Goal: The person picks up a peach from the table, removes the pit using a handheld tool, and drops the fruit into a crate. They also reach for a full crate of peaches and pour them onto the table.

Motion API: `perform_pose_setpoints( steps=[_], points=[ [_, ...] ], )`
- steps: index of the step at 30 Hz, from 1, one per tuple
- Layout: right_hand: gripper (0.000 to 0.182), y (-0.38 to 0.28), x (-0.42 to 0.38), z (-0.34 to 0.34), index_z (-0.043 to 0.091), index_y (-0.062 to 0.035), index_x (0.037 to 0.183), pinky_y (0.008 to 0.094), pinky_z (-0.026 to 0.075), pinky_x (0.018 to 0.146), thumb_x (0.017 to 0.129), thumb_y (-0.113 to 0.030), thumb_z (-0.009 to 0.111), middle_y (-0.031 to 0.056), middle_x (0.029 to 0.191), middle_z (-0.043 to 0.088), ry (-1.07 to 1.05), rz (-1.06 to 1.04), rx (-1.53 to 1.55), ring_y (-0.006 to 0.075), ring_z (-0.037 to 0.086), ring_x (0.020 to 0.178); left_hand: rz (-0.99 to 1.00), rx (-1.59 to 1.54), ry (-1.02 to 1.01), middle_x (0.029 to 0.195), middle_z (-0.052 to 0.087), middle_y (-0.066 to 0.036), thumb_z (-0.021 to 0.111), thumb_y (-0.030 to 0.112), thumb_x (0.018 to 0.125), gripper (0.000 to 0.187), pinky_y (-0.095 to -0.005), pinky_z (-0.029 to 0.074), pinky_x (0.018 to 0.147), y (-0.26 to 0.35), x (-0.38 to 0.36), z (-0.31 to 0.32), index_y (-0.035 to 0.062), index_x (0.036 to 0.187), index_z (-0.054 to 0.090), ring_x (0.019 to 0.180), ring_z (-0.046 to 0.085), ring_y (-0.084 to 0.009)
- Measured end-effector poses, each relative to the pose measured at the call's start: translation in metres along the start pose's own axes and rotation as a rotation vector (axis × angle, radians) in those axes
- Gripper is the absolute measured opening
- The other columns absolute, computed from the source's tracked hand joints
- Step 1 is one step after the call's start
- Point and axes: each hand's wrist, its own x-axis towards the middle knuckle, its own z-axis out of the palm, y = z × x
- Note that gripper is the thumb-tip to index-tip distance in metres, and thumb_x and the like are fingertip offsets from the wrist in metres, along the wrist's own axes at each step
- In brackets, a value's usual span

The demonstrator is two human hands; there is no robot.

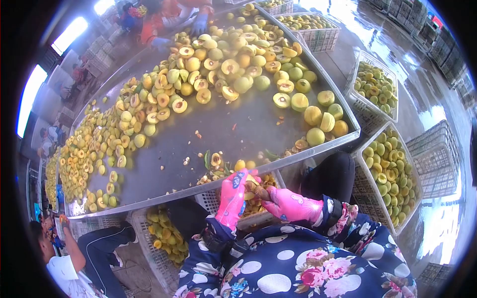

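Both my hands wear pink patterned gloves and meet just below the near rim of a metal table (208,187). My left hand (231,196) is closed around a yellow-brown piece of fruit (252,181). Fingers bent in, my right hand (294,205) presses close to that piece from the right; what its fingertips pinch is too small to make out. Beneath them a crate (258,219) holds cut fruit pieces, partly covered by my gloves. By the rim above my hands lie fruit scraps, a green leaf (207,160) and a small yellow fruit (240,165).
Halved yellow-green fruit (201,82) is heaped across the table, with whole ones (315,136) at its right corner. Filled crates stand right (370,191), upper right (354,92) and lower left (149,243). Blue-gloved hands (199,24) of another person reach in opposite; someone sits at left (74,273).
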Motion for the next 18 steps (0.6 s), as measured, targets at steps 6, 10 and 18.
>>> perform_pose_setpoints(
  steps=[6,10,18],
  points=[
    [0.024,-0.008,0.004,0.003,0.046,0.0029,0.093,0.0434,0.044,0.057,0.088,-0.02,0.053,0.0234,0.07,0.057,0.004,0.088,-0.206,0.0406,0.059,0.07,0.047,0.007,0.087,0.083,0.065,-0.012,0.046,0.022,0.095,0.03,-0.0251,0.051,0.06,-0.017,0.007,-0.006,-0.0035,0.103,0.06,0.066,0.062,-0.0152],
    [0.025,0.007,0.007,0.009,0.045,0.0034,0.094,0.0436,0.045,0.056,0.087,-0.019,0.053,0.0232,0.067,0.056,0.004,0.003,-0.133,0.039,0.059,0.066,0.077,0.096,0.131,0.084,0.066,-0.013,0.047,0.023,0.095,0.031,-0.0249,0.051,0.058,-0.022,0.012,-0.008,-0.0035,0.103,0.061,0.065,0.062,-0.0148],
    [0.021,0.003,0.004,0.009,0.045,0.0009,0.089,0.0429,0.045,0.056,0.085,-0.017,0.055,0.0226,0.068,0.056,-0.006,0.056,-0.19,0.039,0.059,0.067,0.104,0.148,0.178,0.085,0.067,-0.013,0.047,0.024,0.095,0.032,-0.0248,0.05,0.06,-0.028,0.012,-0.008,-0.0034,0.103,0.062,0.071,0.062,-0.0145]
  ],
)
